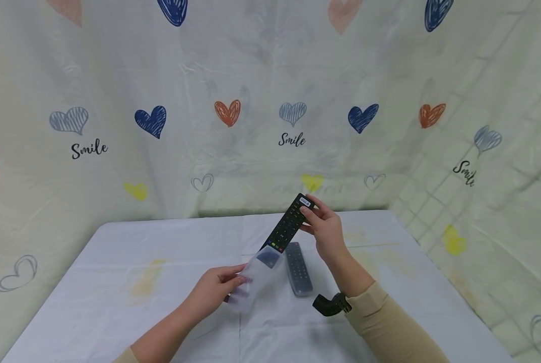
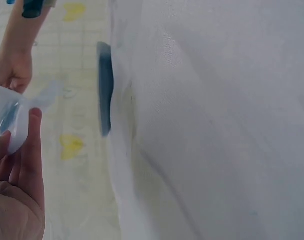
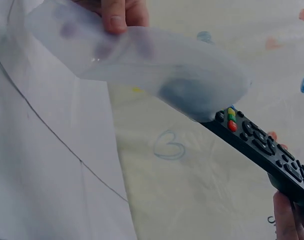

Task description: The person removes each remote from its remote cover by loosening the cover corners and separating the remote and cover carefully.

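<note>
A black remote control (image 1: pixel 287 224) with rows of buttons is tilted above the table, one end inside a translucent, soft-looking sleeve (image 1: pixel 254 282). My right hand (image 1: pixel 327 229) grips the bare upper end of the remote, thumb over its face. Lower down, my left hand (image 1: pixel 213 290) pinches the sleeve between thumb and fingers. In the right wrist view the sleeve (image 3: pixel 127 60) covers only the end of the remote (image 3: pixel 261 145) beyond the coloured buttons; the rest of the sleeve is unfilled. A second remote in a clear cover (image 1: pixel 299 269) lies on the table beneath.
The white-covered table (image 1: pixel 130 312) has faint yellowish stains. Behind it hangs a pale sheet (image 1: pixel 252 161) printed with hearts and the word Smile. A black strap-mounted device (image 1: pixel 331 305) sits on the right wrist, close to the covered remote.
</note>
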Available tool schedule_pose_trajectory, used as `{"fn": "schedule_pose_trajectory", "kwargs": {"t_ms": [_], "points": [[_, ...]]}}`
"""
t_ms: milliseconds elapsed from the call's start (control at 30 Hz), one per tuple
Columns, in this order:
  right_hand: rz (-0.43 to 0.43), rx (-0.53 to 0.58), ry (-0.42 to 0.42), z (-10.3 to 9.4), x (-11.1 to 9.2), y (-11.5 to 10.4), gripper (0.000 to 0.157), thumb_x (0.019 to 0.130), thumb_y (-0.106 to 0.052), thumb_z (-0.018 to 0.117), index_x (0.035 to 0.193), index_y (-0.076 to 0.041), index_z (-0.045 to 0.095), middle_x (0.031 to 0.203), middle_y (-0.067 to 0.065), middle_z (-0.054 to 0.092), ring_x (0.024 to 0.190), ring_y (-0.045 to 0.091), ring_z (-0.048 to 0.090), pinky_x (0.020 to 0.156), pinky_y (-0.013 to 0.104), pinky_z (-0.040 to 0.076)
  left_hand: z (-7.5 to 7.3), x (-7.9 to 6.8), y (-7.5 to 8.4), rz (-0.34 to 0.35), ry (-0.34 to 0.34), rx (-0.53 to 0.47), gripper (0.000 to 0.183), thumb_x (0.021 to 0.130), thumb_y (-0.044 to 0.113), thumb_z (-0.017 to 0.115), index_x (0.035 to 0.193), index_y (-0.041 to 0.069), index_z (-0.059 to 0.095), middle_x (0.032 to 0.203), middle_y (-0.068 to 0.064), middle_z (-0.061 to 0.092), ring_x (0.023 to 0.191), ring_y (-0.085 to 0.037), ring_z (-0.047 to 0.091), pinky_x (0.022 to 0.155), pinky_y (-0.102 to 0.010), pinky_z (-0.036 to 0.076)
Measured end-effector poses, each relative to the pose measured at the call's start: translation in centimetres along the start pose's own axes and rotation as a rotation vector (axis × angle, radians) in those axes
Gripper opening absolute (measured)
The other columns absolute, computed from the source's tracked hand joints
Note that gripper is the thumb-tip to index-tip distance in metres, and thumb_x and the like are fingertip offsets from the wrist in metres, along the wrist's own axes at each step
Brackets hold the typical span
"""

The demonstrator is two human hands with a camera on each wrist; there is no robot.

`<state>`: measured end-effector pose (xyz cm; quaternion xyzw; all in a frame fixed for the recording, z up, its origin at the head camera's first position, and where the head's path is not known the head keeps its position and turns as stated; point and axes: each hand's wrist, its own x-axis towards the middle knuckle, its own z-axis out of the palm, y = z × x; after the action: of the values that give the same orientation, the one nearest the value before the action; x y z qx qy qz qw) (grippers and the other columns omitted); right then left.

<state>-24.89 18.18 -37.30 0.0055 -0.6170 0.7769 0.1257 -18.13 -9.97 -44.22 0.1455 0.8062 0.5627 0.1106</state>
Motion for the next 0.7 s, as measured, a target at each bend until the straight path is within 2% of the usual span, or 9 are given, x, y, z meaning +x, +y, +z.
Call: {"fn": "schedule_pose_trajectory", "kwargs": {"t_ms": [200, 367, 467, 567, 700], "points": [[-0.008, -0.007, 0.026, -0.4, 0.4, -0.1, 0.045, 0.094, -0.009, 0.068, 0.138, -0.010, 0.058, 0.102, 0.004, 0.069, 0.087, 0.015, 0.071, 0.073, 0.033, 0.060, -0.3, -0.6, -0.5, -0.005, -0.033, -0.103, 0.039, 0.098, 0.019, 0.063, 0.134, 0.002, 0.062, 0.114, -0.010, 0.071, 0.074, -0.015, 0.062, 0.061, -0.031, 0.057], [-0.006, -0.030, 0.022, -0.8, 0.6, -0.1, 0.046, 0.094, -0.011, 0.069, 0.138, -0.011, 0.059, 0.103, 0.003, 0.069, 0.089, 0.015, 0.071, 0.073, 0.033, 0.060, -0.8, -0.8, -1.3, -0.096, -0.050, -0.175, 0.048, 0.098, 0.025, 0.062, 0.139, 0.001, 0.056, 0.114, -0.010, 0.069, 0.074, -0.015, 0.066, 0.067, -0.033, 0.058], [0.008, -0.051, 0.011, -1.0, 0.5, 0.0, 0.045, 0.094, -0.011, 0.069, 0.138, -0.012, 0.059, 0.107, 0.006, 0.067, 0.090, 0.015, 0.071, 0.074, 0.033, 0.060, -1.2, -1.1, -1.5, -0.156, -0.011, -0.208, 0.052, 0.097, 0.030, 0.064, 0.140, 0.002, 0.055, 0.108, -0.006, 0.067, 0.073, -0.015, 0.063, 0.068, -0.033, 0.056], [0.034, -0.069, -0.011, -1.0, 0.4, 0.3, 0.045, 0.094, -0.010, 0.069, 0.138, -0.011, 0.059, 0.110, 0.009, 0.066, 0.090, 0.016, 0.070, 0.074, 0.034, 0.060, -1.8, -1.4, -1.7, -0.183, 0.041, -0.217, 0.054, 0.096, 0.031, 0.065, 0.142, 0.004, 0.054, 0.107, -0.005, 0.067, 0.073, -0.016, 0.060, 0.068, -0.033, 0.055], [0.069, -0.120, -0.059, -0.8, 0.2, 0.9, 0.046, 0.095, -0.010, 0.068, 0.140, -0.010, 0.057, 0.114, 0.013, 0.065, 0.089, 0.016, 0.070, 0.075, 0.034, 0.059, -2.7, -1.8, -1.9, -0.192, 0.081, -0.213, 0.053, 0.099, 0.023, 0.062, 0.147, 0.006, 0.048, 0.119, -0.009, 0.068, 0.082, -0.018, 0.062, 0.071, -0.035, 0.056]]}}
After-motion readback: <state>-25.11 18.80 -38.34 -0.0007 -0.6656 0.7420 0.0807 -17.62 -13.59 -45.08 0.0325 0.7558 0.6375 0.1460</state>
